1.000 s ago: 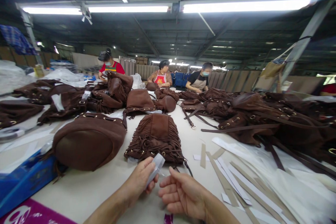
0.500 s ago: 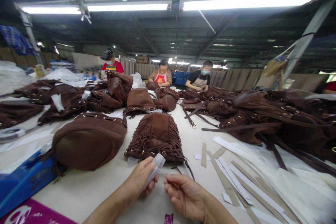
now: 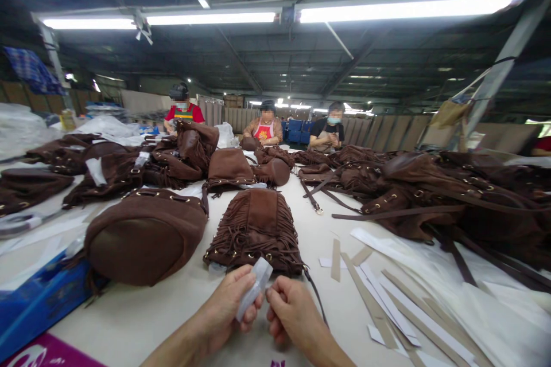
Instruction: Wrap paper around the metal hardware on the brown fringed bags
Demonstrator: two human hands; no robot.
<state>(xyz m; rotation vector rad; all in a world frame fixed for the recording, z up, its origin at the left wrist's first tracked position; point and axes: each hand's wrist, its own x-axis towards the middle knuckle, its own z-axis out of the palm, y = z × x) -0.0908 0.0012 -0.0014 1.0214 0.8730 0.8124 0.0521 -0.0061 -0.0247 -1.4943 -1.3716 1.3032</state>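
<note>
My left hand is closed around a small piece of whitish, translucent wrapping, which sticks up past the thumb. Close beside it, my right hand is curled, thumb and forefinger pinched together near the wrapping's edge; whatever sits in the pinch is too small to make out. Just beyond both hands lies a brown fringed bag with metal eyelets along its near edge and a thin dark cord trailing to the right. To its left, a plain brown bag rests on its side, its oval base toward me.
Many brown bags and straps are heaped at the right, more at the left. Beige and white strips and white sheets lie right of my hands. A blue box stands at lower left. Several co-workers sit across the table.
My right hand has turned and moved slightly left toward the wrapping, its fingers curling into a pinch. My left hand keeps its hold. The co-worker at the right has raised their hands.
</note>
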